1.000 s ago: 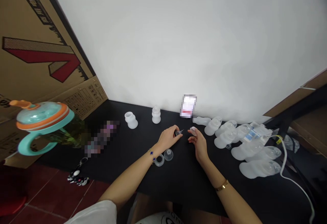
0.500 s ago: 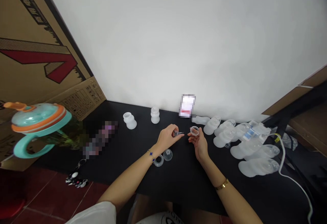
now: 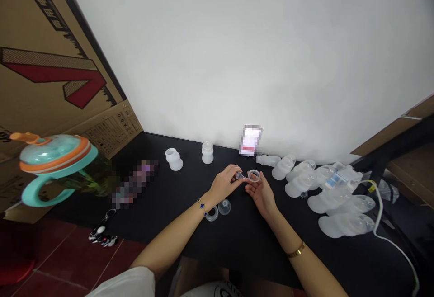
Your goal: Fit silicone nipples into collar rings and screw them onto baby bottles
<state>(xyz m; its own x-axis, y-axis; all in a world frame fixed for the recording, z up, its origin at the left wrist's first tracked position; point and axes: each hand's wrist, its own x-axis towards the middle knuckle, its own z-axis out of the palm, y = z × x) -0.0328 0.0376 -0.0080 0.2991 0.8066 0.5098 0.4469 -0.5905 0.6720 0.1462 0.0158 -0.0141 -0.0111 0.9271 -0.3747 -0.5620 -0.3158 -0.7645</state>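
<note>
My left hand [image 3: 224,185] pinches a small clear bottle nipple [image 3: 239,176] between thumb and fingers. Just right of it, my right hand [image 3: 264,197] grips a translucent bottle ring [image 3: 254,181] by its edge, its opening tilted toward me. The nipple is close beside the ring; whether they touch I cannot tell. Below my left wrist, a clear domed cap [image 3: 224,207] lies on the black table, with another translucent ring [image 3: 212,215] partly behind the wrist. Farther back stand an open white bottle body [image 3: 174,160] and a capped baby bottle [image 3: 207,153].
Several capped baby bottles [image 3: 300,184] lie grouped at the right, near a white cable [image 3: 378,211]. A phone [image 3: 250,141] leans on the wall. At the left are a teal-lidded jug [image 3: 57,157], a blurred item [image 3: 135,184] and a beaded keychain [image 3: 101,236].
My hands have come closer together. The ring in my right hand has shifted left, up beside the nipple in my left hand. The view has shifted slightly.
</note>
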